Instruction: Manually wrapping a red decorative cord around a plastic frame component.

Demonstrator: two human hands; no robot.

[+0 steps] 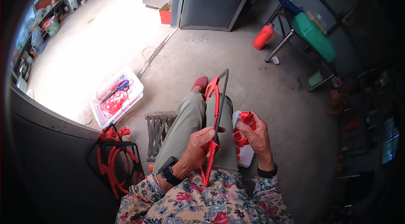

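Above my lap, my left hand pinches a black wire frame partly wrapped and lined with red cord. The frame slants from my waist toward my knees. In my closed right hand is a bundle of shiny red cord, held to the right of the frame. Beneath that hand, beside my right thigh, a white container with red material in it is partly hidden. To my left, several similar black frames with red cord lean together.
A white tray on the floor at left holds tangled red cord and blue-handled scissors. A crisscross-strapped seat stands by my left leg. At far right are a red thermos and a metal-legged table. A dark panel rises at left.
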